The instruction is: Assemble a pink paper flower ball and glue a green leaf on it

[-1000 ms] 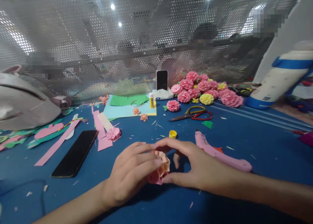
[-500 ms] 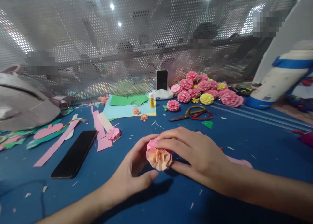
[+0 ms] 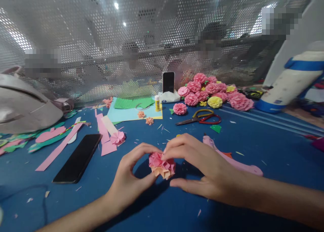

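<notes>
A folded paper flower (image 3: 162, 165), pink on top and peach beneath, is held above the blue table between my two hands. My left hand (image 3: 135, 169) grips its left side, thumb low and fingers over the top. The fingertips of my right hand (image 3: 199, 166) touch the flower's upper right, while that thumb stands apart below it. A pink glue gun (image 3: 234, 161) lies partly hidden behind my right hand and forearm. Beyond the hands, two small peach paper pieces (image 3: 149, 121) and a glue stick (image 3: 157, 103) rest near coloured paper sheets (image 3: 126, 114).
Scissors (image 3: 198, 117) lie ahead, before a heap of pink and yellow paper flowers (image 3: 215, 90). On the left are a black phone (image 3: 78, 158), pink paper strips (image 3: 59, 146) and a pale bag (image 3: 27, 104). A white-and-blue bottle (image 3: 291, 80) stands right. A perforated metal screen (image 3: 101, 50) closes the back.
The paper flower has turned, so its pink side now shows more and its peach side less. My right thumb has come away from it, and more of the glue gun is visible.
</notes>
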The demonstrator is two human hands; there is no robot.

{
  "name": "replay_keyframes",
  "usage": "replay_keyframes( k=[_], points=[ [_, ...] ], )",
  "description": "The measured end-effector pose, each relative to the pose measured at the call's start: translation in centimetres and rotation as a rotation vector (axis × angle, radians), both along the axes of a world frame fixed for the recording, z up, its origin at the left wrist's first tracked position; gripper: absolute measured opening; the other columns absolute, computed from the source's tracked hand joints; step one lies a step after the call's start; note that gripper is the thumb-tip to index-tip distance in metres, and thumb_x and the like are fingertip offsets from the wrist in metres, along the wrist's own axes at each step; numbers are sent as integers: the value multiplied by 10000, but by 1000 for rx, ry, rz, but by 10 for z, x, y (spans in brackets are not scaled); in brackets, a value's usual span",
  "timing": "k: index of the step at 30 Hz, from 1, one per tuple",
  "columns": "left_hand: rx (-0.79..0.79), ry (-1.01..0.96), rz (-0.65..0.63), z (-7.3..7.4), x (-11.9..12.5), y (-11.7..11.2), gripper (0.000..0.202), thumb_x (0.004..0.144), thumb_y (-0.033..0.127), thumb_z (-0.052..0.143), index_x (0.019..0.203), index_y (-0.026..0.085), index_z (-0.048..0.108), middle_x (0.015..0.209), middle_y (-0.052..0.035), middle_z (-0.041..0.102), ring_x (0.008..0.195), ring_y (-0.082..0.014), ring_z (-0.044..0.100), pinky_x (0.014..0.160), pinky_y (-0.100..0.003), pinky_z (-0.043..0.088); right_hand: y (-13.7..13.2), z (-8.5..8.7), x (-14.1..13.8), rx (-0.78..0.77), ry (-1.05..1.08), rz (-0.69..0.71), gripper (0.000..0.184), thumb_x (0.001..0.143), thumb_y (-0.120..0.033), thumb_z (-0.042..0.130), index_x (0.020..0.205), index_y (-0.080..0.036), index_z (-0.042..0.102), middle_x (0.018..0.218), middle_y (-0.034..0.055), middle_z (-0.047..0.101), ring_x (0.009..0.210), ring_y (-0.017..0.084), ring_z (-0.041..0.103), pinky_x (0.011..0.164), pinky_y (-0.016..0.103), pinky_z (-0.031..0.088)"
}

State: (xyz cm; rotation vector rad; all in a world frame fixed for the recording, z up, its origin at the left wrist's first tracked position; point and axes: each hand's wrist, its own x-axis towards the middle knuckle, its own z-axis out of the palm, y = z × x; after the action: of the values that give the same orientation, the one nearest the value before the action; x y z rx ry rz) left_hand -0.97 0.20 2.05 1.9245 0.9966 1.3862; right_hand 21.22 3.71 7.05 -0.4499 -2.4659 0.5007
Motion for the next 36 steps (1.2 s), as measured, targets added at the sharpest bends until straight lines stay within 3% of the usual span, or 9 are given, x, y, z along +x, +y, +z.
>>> replay_keyframes(
  k=[3, 10, 25, 36],
  points=[
    [25, 55, 21, 3, 2, -2, 218, 841, 134, 722, 1033, 219, 663, 960, -6, 691, 898, -141, 640, 819, -246, 516, -1, 1, 0, 103, -27, -32, 190, 929, -228, 664, 1113, -194, 634, 1129, 42, 581, 1022, 142, 545, 941, 270, 401],
    [89, 156, 20, 2, 3, -5, 297, 873, 133, 688, 1155, 214, 642, 1014, -18, 682, 923, -141, 632, 826, -251, 493, -4, 1, -2, 224, -59, -93, 122, 971, -243, 592, 1044, -184, 669, 1111, 62, 597, 985, 163, 545, 911, 293, 420],
    [87, 193, 42, 1, 7, -11, 357, 871, 135, 683, 1202, 246, 612, 1045, -21, 677, 936, -170, 623, 821, -308, 492, -10, -1, -5, 385, -5, -121, 164, 960, -143, 536, 943, -164, 698, 1000, 83, 670, 906, 187, 591, 831, 335, 496],
    [91, 220, 77, -2, 7, -8, 402, 856, 92, 665, 1223, 248, 611, 1070, -30, 669, 966, -186, 616, 838, -331, 489, -10, -4, -7, 250, 35, -177, 72, 933, -151, 611, 940, -192, 670, 1020, 28, 660, 929, 164, 562, 807, 306, 467]
  ],
)
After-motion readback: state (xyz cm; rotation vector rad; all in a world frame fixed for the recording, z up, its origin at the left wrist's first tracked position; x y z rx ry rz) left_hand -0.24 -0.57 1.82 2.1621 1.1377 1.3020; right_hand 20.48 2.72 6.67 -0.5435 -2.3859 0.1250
